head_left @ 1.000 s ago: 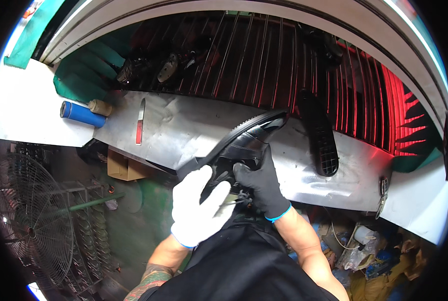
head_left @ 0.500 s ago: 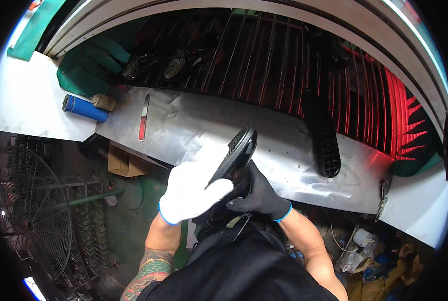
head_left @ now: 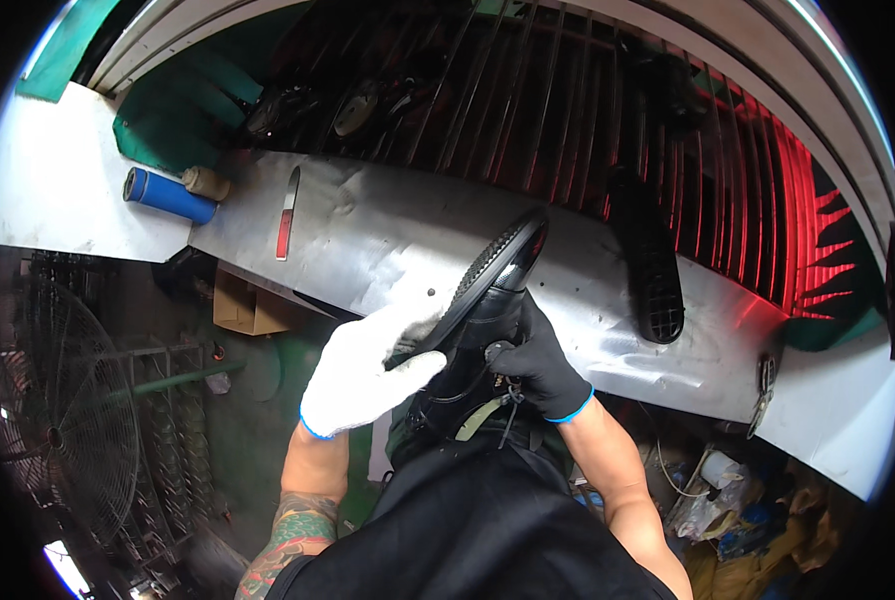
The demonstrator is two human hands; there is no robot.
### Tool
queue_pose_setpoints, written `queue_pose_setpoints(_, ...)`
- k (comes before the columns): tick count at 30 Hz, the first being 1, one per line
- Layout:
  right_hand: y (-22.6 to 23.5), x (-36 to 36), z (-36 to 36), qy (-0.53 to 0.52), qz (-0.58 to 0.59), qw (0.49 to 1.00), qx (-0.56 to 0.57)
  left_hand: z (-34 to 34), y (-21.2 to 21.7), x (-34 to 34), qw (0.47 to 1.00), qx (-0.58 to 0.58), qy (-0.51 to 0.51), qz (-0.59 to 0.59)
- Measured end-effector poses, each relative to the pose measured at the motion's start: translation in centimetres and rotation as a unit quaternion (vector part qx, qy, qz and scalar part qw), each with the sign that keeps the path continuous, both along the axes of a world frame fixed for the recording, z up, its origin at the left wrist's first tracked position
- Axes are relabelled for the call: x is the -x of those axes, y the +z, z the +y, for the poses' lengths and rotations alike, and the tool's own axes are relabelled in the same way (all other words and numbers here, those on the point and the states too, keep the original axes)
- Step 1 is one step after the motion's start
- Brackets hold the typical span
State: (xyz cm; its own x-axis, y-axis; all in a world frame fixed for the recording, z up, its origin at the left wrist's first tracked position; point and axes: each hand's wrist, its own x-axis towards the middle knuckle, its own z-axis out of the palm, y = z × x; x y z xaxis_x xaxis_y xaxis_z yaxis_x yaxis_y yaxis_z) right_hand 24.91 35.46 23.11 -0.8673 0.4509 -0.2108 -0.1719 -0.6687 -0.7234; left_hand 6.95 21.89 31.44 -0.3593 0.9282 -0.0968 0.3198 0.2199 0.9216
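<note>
A black lace-up shoe [head_left: 470,352] is held between my hands in front of my torso, tilted with its toe away from me. My left hand [head_left: 362,372], in a white glove, wraps round the left side along the ribbed black sole [head_left: 480,270]. The sole lies along the upper. On the right side, my right hand [head_left: 544,367], in a dark grey glove, grips the upper beside the laces, with the thumb bent over it. The shoe's opening faces me and shows a pale lining. Part of the heel is hidden by the left glove.
The metal bench [head_left: 377,225] carries a red-handled knife [head_left: 285,225]. A separate black sole [head_left: 655,290] overhangs from the red-lit roller conveyor [head_left: 527,120], where more shoes [head_left: 357,110] lie. A blue roll [head_left: 170,196] sits left; a large fan [head_left: 62,430] stands lower left.
The shoe has turned, showing more of its upper, laces and opening, and its toe has moved up and right. My left hand has shifted slightly left; my right thumb has moved up.
</note>
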Motion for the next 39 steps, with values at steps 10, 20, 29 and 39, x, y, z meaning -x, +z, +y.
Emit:
queue_pose_setpoints(10,0.0,1.3,-0.1,0.026,-0.048,0.998,0.016,1.0,0.2,0.1,0.914,-0.039,-0.050,0.400)
queue_pose_setpoints(20,0.2,2.1,-2.7,0.106,-0.064,0.986,-0.114,5.3,-0.7,1.6,0.948,-0.013,0.100,0.303)
queue_pose_setpoints(29,3.5,1.9,-1.9,0.070,-0.081,0.960,-0.260,2.9,2.2,1.0,0.990,0.030,0.036,0.136)
queue_pose_setpoints(39,-2.2,0.8,1.1,-0.051,0.064,0.950,0.303,-0.3,3.8,1.6,0.916,-0.333,-0.062,0.216)
